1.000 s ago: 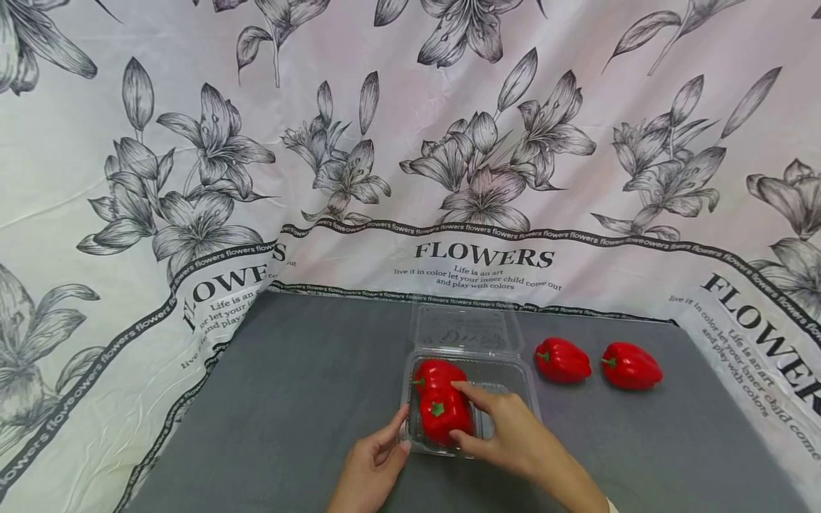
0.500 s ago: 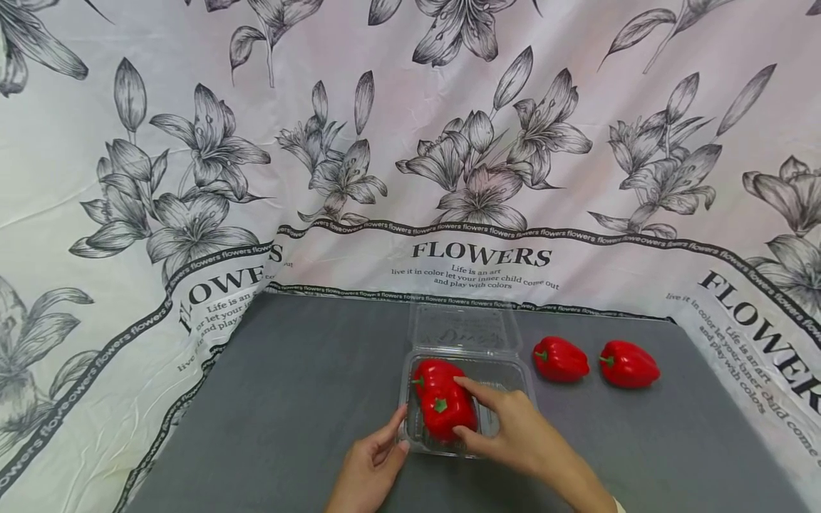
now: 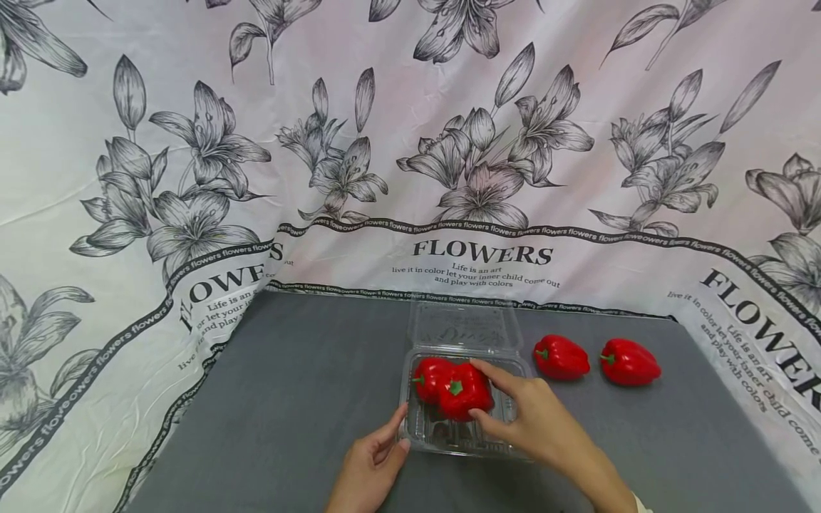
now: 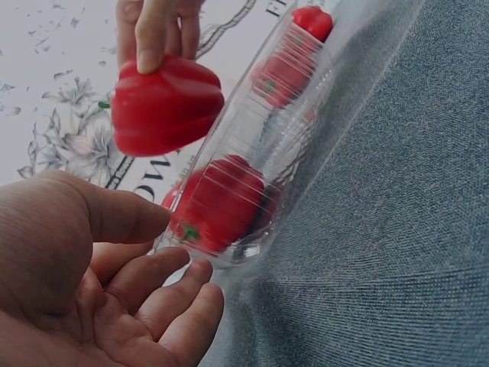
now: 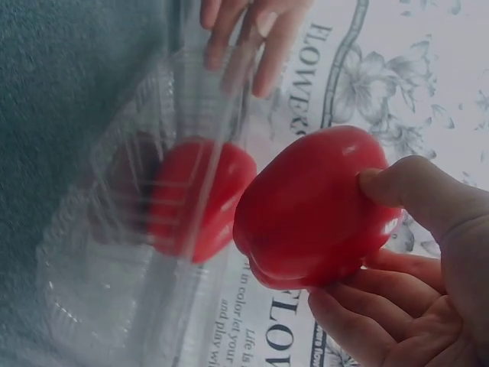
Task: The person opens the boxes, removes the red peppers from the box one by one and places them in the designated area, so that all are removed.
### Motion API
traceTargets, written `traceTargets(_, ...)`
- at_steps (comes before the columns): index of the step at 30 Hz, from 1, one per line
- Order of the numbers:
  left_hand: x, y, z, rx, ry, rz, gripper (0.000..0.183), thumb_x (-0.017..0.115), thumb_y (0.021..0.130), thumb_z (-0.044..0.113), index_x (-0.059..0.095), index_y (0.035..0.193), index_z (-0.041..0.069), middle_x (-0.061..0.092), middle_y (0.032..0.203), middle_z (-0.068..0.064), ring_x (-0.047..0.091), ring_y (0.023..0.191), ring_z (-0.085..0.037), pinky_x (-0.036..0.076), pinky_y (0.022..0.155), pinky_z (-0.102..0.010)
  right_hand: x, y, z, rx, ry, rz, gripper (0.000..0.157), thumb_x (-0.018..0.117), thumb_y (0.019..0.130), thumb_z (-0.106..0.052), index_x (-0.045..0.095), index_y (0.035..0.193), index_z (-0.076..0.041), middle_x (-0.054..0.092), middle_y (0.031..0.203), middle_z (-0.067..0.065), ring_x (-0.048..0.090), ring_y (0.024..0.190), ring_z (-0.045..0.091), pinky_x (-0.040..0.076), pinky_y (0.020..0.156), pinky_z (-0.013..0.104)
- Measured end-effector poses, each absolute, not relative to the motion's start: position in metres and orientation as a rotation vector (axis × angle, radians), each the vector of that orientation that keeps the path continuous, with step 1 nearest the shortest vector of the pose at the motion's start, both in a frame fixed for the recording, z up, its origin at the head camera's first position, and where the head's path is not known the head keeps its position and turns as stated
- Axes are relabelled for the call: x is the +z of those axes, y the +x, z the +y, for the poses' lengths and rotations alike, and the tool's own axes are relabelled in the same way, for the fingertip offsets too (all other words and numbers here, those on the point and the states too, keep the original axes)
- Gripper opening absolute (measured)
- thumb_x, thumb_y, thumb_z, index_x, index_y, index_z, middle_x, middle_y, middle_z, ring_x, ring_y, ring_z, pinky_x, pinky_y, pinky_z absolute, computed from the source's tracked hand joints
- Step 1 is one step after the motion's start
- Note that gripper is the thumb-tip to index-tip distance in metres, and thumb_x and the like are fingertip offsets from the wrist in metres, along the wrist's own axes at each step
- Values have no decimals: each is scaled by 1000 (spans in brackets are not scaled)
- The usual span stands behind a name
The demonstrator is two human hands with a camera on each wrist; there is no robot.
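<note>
Between thumb and fingers, my right hand (image 3: 545, 424) holds a red bell pepper (image 3: 466, 395) by its side, with the green stem turned toward me in the head view. In both wrist views this held pepper (image 5: 317, 206) hangs above the rim of a clear plastic clamshell container (image 3: 458, 449). Another red bell pepper (image 3: 430, 377) lies inside, at the container's left, partly covered by the held one in the head view. At the front left corner, my left hand (image 3: 372, 459) lightly grips the container wall between thumb and index finger.
The container's clear lid (image 3: 465, 328) lies back, hinged open. To the right, two more red bell peppers, a nearer one (image 3: 561, 358) and an outer one (image 3: 631, 362), lie on the grey tabletop (image 3: 308, 370). A flower-printed curtain (image 3: 346, 256) encloses the back and sides.
My right hand has lifted the pepper and carried it from the container's front left toward its middle, away from me and rightward. The left hand stays at the corner.
</note>
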State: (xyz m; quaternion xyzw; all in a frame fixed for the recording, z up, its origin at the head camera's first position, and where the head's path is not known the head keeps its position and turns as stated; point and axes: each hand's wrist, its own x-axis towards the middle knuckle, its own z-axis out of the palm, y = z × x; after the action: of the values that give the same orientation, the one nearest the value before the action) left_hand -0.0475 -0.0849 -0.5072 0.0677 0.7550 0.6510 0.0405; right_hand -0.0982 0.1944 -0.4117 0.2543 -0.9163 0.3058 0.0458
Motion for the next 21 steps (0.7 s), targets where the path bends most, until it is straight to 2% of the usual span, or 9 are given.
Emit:
traceTargets(2,-507,-48,-85,2000,205,2309,51,70,104,20,57,153,11,53,156,-6,53,138,-27,48,103,-20,-410,-99,196,946,774,-2784,72,89,87,-24,59,152,-14,60,67,-21,36,48,-5,56,64,25)
traceTargets(3,-507,-48,-85,2003,203,2306,51,70,104,20,57,153,11,53,156,-6,53,138,-27,48,103,-20,-409,-100,197,956,776,-2767,73,90,87,-22,59,152,-14,64,71,-19,32,47,-6,53,59,23)
traceTargets(5,-507,-48,-85,2009,203,2301,51,70,104,19,57,153,10,53,156,-6,53,138,-27,48,104,-20,-408,-100,200,969,793,-2724,74,90,85,-19,59,152,-13,76,89,-9,34,49,-7,50,58,20)
traceTargets(9,-507,-47,-85,2014,206,2296,51,69,104,17,57,153,10,52,157,-6,53,139,-27,48,105,-22,-407,-100,205,976,814,-2664,76,91,84,-14,58,152,-12,79,116,7,32,50,-7,46,52,18)
traceTargets(13,-506,-46,-84,2020,217,2295,51,69,104,16,56,153,9,52,157,-7,52,139,-27,48,106,-23,-406,-101,210,954,809,-2651,78,91,83,-12,57,153,-12,78,116,5,33,51,-6,45,50,19)
traceTargets(17,-506,-46,-84,2019,223,2298,51,69,104,17,56,153,8,52,157,-6,51,140,-27,47,106,-22,-405,-102,216,927,817,-2635,79,92,82,-10,56,153,-13,77,123,8,42,54,-4,50,56,19)
traceTargets(20,-506,-46,-84,2017,221,2298,51,69,105,17,56,153,9,52,157,-6,51,140,-28,47,106,-22,-404,-102,220,915,809,-2632,81,92,82,-10,56,154,-13,78,120,9,42,54,-3,50,56,19)
traceTargets(21,-506,-46,-84,2016,218,2299,51,69,105,17,56,153,9,52,157,-6,51,140,-28,47,106,-22,-403,-102,221,908,803,-2637,81,92,82,-10,56,154,-13,79,114,6,41,52,-3,49,54,19)
